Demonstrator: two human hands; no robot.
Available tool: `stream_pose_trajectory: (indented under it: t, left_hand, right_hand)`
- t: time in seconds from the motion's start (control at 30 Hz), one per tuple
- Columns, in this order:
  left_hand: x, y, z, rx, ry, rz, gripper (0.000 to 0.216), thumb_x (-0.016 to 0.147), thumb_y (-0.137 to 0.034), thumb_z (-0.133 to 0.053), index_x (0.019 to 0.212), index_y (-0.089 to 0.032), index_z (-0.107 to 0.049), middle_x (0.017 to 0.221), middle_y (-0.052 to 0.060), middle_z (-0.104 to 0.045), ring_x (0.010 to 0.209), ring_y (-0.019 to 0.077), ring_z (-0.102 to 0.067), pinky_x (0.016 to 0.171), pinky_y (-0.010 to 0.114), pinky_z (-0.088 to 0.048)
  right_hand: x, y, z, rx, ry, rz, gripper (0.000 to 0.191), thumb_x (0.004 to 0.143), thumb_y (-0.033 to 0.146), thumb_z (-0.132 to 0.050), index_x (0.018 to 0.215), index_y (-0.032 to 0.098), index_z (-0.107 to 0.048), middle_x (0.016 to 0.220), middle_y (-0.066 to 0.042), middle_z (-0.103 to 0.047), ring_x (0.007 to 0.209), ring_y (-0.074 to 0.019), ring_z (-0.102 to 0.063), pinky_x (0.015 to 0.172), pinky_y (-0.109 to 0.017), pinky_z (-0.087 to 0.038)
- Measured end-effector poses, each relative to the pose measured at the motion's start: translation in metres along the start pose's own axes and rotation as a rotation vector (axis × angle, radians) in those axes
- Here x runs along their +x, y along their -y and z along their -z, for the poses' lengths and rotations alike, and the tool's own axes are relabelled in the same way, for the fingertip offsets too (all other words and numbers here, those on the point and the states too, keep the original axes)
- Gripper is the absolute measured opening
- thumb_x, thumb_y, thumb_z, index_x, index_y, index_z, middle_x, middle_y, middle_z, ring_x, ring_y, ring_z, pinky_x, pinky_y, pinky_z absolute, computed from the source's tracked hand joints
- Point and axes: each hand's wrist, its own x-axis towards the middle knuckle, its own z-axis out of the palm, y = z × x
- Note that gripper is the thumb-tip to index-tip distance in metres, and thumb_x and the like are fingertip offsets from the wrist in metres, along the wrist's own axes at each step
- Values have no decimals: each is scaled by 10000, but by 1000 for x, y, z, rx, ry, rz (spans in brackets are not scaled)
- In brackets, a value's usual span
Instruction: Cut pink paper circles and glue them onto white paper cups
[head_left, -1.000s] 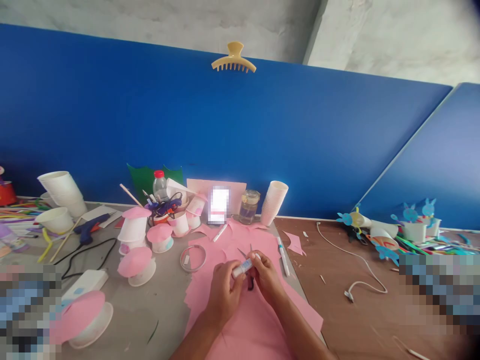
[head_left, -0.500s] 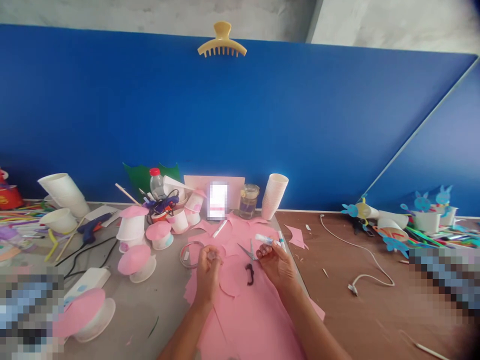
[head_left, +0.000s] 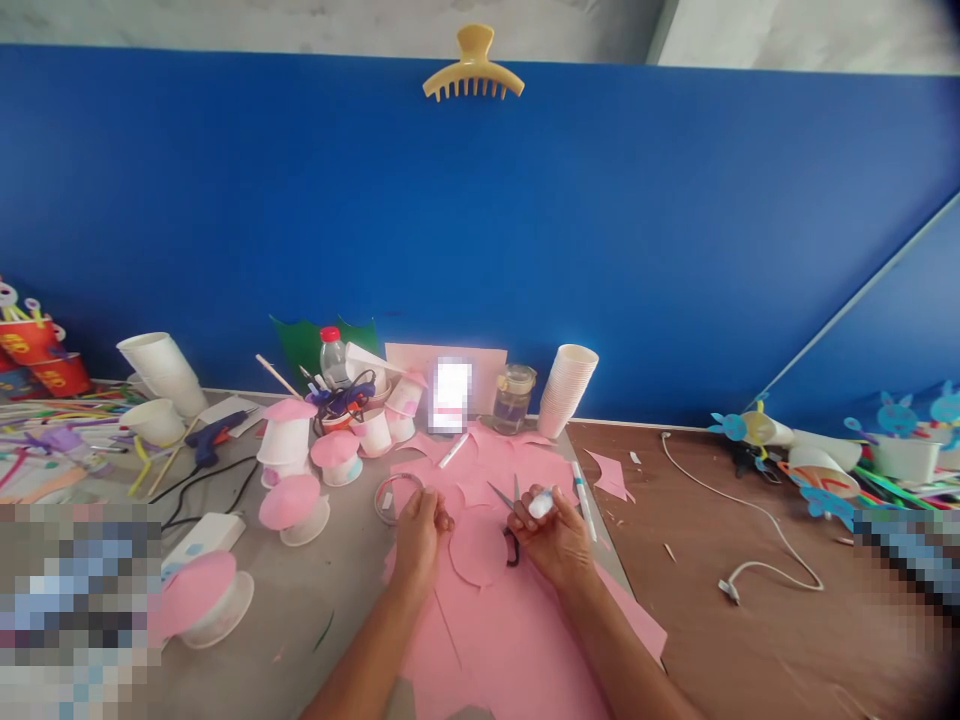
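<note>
My right hand (head_left: 556,535) is closed around a small white-and-blue tube that looks like a glue stick (head_left: 540,504), its white end facing me. My left hand (head_left: 424,525) is closed with its fingertips pinched; whatever is in them is hidden. Between and below the hands lies a pink paper sheet (head_left: 510,650) with a cut pink paper circle (head_left: 476,548) on it. Scissors (head_left: 512,545) with dark handles lie open beside the right hand, partly behind it. A roll of clear tape (head_left: 381,500) sits just beyond the left hand.
Pink-topped paper cups (head_left: 289,510) stand at left near a glue gun (head_left: 210,440). At the back are a lit phone (head_left: 450,395), a glass jar (head_left: 514,400) and a cup stack (head_left: 568,390). A white cable (head_left: 739,500) lies right, beside a marker (head_left: 583,502).
The tube in my right hand has turned from lying sideways to pointing its white end at me. My left fingers have closed more. The whole view has shifted slightly.
</note>
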Motion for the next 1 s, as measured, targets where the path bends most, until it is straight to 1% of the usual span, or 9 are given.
stream_pose_trajectory:
  t: [0.07, 0.17, 0.3, 0.47, 0.57, 0.73, 0.87, 0.93, 1.0]
  left_hand:
    - [0, 3, 1, 55, 6, -3, 213, 683, -354, -642, 750, -185, -530, 524, -92, -438, 442, 53, -381, 502, 213, -373]
    - [1, 7, 4, 62, 13, 24, 227, 656, -278, -618, 847, -190, -533, 566, -88, -474, 472, 62, -428, 524, 219, -391]
    - [2, 7, 5, 52, 18, 34, 225, 632, -252, -627, 829, -182, -544, 606, -72, -501, 498, 66, -452, 541, 228, -404]
    - [2, 6, 5, 45, 1, 54, 196, 634, -231, -641, 809, -182, -565, 604, -70, -493, 515, 67, -447, 552, 229, -405]
    - [2, 7, 7, 38, -10, 68, 173, 655, -238, -642, 805, -181, -576, 613, -60, -502, 523, 70, -452, 564, 235, -407]
    - [1, 11, 11, 1, -35, 95, 138, 698, -238, -652, 811, -180, -599, 625, -43, -504, 536, 82, -456, 581, 258, -420]
    - [-2, 10, 13, -18, -63, 131, 98, 728, -236, -638, 805, -182, -613, 637, -28, -509, 554, 96, -466, 601, 281, -435]
    - [-3, 9, 14, -5, -86, 142, 86, 739, -250, -632, 795, -186, -617, 644, -21, -507, 564, 104, -470, 602, 290, -437]
    - [-6, 9, 14, 40, -125, 120, 85, 751, -265, -625, 795, -192, -623, 656, -16, -506, 559, 104, -454, 595, 291, -433]
  right_hand:
    - [0, 0, 0, -22, 7, 0, 271, 701, 415, -696, 625, 205, -542, 508, 70, -344, 472, -97, -336, 514, -259, -370]
    - [0, -1, 2, -77, -8, 13, 265, 732, 441, -650, 644, 211, -554, 516, 66, -331, 474, -107, -328, 527, -274, -383]
    - [2, -2, 6, -122, -21, 15, 282, 763, 474, -611, 661, 217, -558, 528, 68, -311, 464, -108, -310, 530, -282, -389]
    - [3, -4, 7, 1, -45, -30, 260, 779, 440, -613, 671, 205, -581, 521, 64, -316, 470, -99, -304, 516, -255, -364]
    - [2, -3, 10, 36, -77, -28, 230, 785, 428, -621, 713, 210, -606, 544, 56, -336, 490, -106, -327, 523, -261, -370]
    - [-1, 2, 15, 13, -133, -15, 241, 800, 488, -606, 774, 249, -618, 598, 46, -320, 530, -122, -339, 559, -291, -396]
    - [-4, 4, 15, -18, -184, -64, 272, 754, 544, -632, 753, 273, -612, 617, 39, -297, 548, -135, -329, 545, -305, -382]
    - [-7, 4, 15, -61, -191, -87, 275, 736, 552, -642, 764, 279, -619, 620, 30, -318, 558, -144, -355, 540, -315, -387]
    - [-11, 5, 14, -133, -199, -94, 273, 722, 555, -651, 786, 290, -629, 627, 12, -366, 588, -169, -410, 543, -333, -402]
